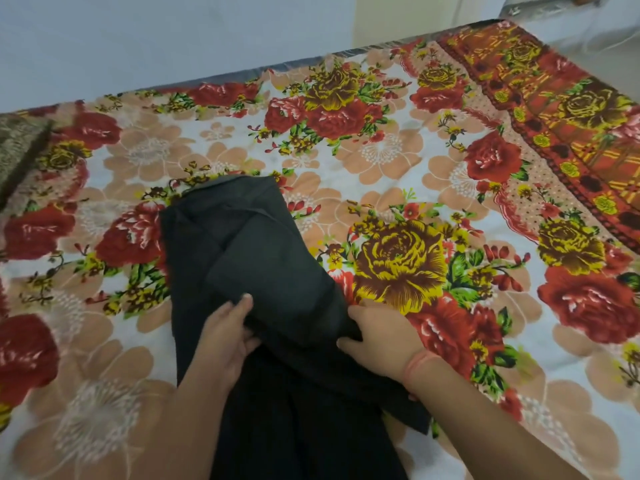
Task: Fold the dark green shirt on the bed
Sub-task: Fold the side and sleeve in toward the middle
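Observation:
The dark green shirt (256, 258) lies lengthwise on the flowered bed sheet (398, 161), running from the middle of the bed down to the bottom edge of the view. Its sides are turned in and a flap lies doubled over its middle. My left hand (227, 336) pinches the near left corner of that flap, thumb on top. My right hand (379, 336) grips the flap's near right edge, fingers tucked into the cloth. A pink thread band circles my right wrist.
A brown patterned cloth (20, 147) lies at the bed's far left edge. The sheet's red and yellow border (568, 109) runs along the right side. A pale blue wall (156, 36) stands behind the bed's far edge.

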